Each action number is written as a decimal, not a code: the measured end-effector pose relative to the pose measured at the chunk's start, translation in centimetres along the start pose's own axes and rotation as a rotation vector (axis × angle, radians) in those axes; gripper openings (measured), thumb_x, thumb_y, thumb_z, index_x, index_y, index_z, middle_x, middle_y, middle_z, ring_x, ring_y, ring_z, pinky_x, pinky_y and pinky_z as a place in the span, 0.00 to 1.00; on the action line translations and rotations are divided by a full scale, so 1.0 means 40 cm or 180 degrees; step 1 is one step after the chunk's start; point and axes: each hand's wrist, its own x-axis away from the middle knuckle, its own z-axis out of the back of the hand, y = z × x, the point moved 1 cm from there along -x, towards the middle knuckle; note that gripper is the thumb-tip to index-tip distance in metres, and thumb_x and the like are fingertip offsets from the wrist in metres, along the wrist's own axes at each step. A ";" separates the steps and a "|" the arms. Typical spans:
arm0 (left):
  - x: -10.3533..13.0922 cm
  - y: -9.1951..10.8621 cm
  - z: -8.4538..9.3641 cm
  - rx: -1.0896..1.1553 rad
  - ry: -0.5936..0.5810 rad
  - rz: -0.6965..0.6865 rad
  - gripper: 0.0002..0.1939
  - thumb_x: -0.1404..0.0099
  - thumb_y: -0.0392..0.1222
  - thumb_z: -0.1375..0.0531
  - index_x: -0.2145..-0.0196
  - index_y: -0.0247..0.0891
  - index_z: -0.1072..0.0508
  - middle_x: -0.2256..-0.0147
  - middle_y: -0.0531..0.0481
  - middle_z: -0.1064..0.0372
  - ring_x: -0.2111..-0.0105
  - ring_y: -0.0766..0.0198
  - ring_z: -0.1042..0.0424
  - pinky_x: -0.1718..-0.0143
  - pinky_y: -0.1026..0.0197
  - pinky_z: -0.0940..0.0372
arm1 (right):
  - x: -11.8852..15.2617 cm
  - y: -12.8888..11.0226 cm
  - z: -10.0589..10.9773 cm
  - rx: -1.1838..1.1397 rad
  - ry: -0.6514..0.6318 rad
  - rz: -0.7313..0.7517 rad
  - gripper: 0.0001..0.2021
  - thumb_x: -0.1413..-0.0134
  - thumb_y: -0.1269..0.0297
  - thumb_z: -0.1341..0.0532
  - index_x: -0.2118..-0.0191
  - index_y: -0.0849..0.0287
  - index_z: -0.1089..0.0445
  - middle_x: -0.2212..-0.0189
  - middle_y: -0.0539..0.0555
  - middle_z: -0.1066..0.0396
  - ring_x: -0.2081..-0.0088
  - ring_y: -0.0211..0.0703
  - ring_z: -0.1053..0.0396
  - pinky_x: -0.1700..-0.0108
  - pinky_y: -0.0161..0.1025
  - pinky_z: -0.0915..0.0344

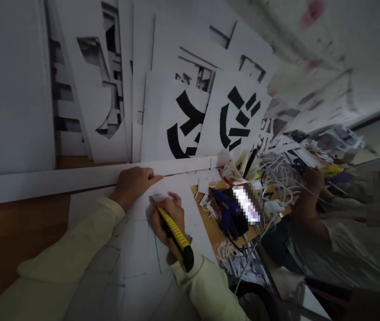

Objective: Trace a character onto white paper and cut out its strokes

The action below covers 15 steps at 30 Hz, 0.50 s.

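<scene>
My right hand (168,218) is closed around a yellow-and-black utility knife (176,234). The metal blade end points to the upper left, close over a large white sheet (136,249) marked with green and dark lines. My left hand (134,185) rests at the far edge of that sheet, overlapping a long white strip (59,180). Its fingers are curled and its thumb points right; what lies under them, if anything, is hidden.
White panels with cut-outs and black shapes (186,116) lean behind the strip. To the right are a paper cup (234,171) with a marker, a blue glue gun (225,207), a lit phone (246,205), and paper scraps. A co-worker's hand (313,180) is further right.
</scene>
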 end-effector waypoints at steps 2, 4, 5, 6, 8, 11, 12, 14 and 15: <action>0.000 0.006 0.004 -0.0035 -0.0044 0.0045 0.24 0.30 0.62 0.48 0.71 0.40 0.26 0.69 0.47 0.24 0.67 0.55 0.28 0.71 0.57 0.53 | -0.001 0.001 0.001 -0.0018 -0.0025 -0.0004 0.06 0.49 0.72 0.44 0.66 0.52 0.37 0.79 0.41 0.34 0.78 0.37 0.33 0.44 0.50 0.37; 0.000 0.010 0.008 -0.0077 -0.0087 0.0083 0.24 0.30 0.61 0.49 0.70 0.40 0.26 0.69 0.46 0.24 0.65 0.53 0.27 0.71 0.57 0.52 | -0.001 0.006 -0.001 -0.0012 -0.0028 -0.0018 0.07 0.50 0.72 0.43 0.66 0.52 0.37 0.79 0.41 0.34 0.77 0.37 0.32 0.43 0.49 0.37; 0.001 0.011 0.010 -0.0090 -0.0112 0.0099 0.24 0.29 0.61 0.49 0.70 0.40 0.26 0.68 0.46 0.24 0.65 0.53 0.27 0.70 0.57 0.52 | 0.000 0.009 -0.003 -0.0002 -0.0002 -0.0021 0.07 0.50 0.72 0.44 0.66 0.52 0.37 0.79 0.41 0.35 0.77 0.37 0.32 0.43 0.49 0.38; 0.001 0.012 0.011 -0.0096 -0.0136 0.0114 0.24 0.29 0.60 0.50 0.69 0.41 0.26 0.68 0.45 0.24 0.64 0.53 0.27 0.70 0.57 0.51 | 0.001 0.012 -0.005 0.0002 0.0010 -0.0031 0.07 0.50 0.72 0.44 0.66 0.52 0.37 0.80 0.41 0.36 0.77 0.37 0.32 0.43 0.48 0.38; 0.001 0.012 0.012 -0.0112 -0.0177 0.0145 0.24 0.30 0.61 0.50 0.69 0.41 0.26 0.67 0.45 0.24 0.64 0.52 0.27 0.69 0.57 0.50 | 0.005 0.019 -0.011 -0.0008 -0.0013 -0.0076 0.07 0.50 0.72 0.44 0.67 0.52 0.37 0.80 0.42 0.35 0.78 0.37 0.33 0.43 0.49 0.38; 0.000 0.009 0.010 -0.0138 -0.0186 0.0173 0.26 0.30 0.63 0.52 0.69 0.41 0.26 0.66 0.45 0.23 0.63 0.51 0.26 0.69 0.56 0.49 | 0.009 0.029 -0.019 -0.0056 -0.0100 -0.0191 0.06 0.50 0.70 0.44 0.66 0.52 0.36 0.79 0.43 0.33 0.78 0.38 0.34 0.42 0.50 0.39; -0.001 0.009 0.010 -0.0156 -0.0175 0.0179 0.27 0.30 0.63 0.53 0.69 0.42 0.26 0.66 0.45 0.23 0.63 0.51 0.26 0.69 0.56 0.49 | 0.011 0.031 -0.022 -0.0067 -0.0114 -0.0215 0.05 0.51 0.69 0.44 0.66 0.52 0.36 0.78 0.43 0.32 0.78 0.38 0.34 0.42 0.50 0.39; -0.002 0.010 0.011 -0.0191 -0.0174 0.0204 0.27 0.31 0.64 0.53 0.70 0.42 0.26 0.66 0.45 0.23 0.63 0.51 0.27 0.69 0.56 0.48 | 0.012 0.034 -0.028 -0.0068 -0.0084 -0.0233 0.06 0.51 0.69 0.44 0.66 0.52 0.36 0.78 0.43 0.32 0.78 0.38 0.34 0.42 0.50 0.39; -0.002 0.011 0.011 -0.0208 -0.0180 0.0224 0.27 0.31 0.64 0.53 0.70 0.42 0.26 0.66 0.45 0.23 0.64 0.51 0.27 0.69 0.56 0.48 | 0.012 0.034 -0.030 -0.0054 -0.0071 -0.0241 0.06 0.51 0.70 0.44 0.66 0.52 0.36 0.79 0.43 0.32 0.78 0.38 0.33 0.43 0.50 0.39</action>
